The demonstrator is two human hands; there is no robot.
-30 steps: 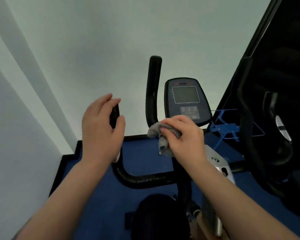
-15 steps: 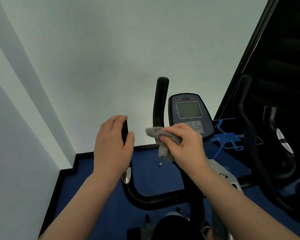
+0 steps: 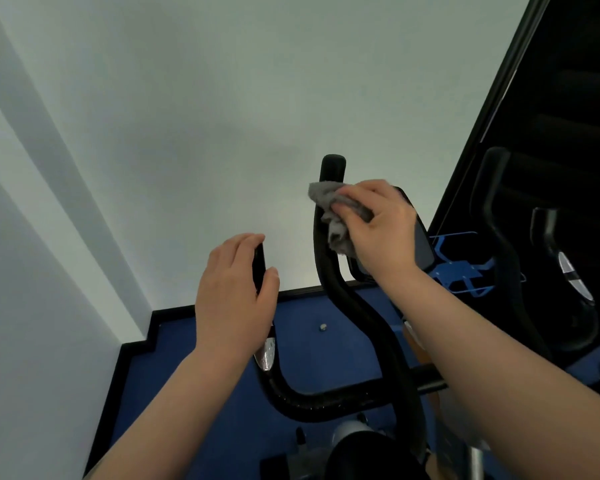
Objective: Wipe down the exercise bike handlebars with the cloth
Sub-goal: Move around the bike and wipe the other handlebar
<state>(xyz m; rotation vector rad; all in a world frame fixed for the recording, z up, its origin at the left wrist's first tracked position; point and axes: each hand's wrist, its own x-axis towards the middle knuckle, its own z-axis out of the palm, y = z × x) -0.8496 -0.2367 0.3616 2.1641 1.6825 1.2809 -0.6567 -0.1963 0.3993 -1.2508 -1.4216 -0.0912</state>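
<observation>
I see no containers here, only the bike. My right hand [image 3: 383,226] clutches the grey cloth [image 3: 333,211], pressing it against the right upright of the black handlebars [image 3: 329,398] just below its rounded tip, fingers curled over the bunched fabric, forearm reaching forward from lower right. My left hand [image 3: 234,299] wraps around the left handlebar grip, thumb on the near side, fingers over the top. The console [image 3: 421,247] sits mostly hidden behind my right hand, above the blue floor [image 3: 312,348].

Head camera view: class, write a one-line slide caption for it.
Right hand presses a grey cloth against the upright handlebar; left hand grips the other bar.
</observation>
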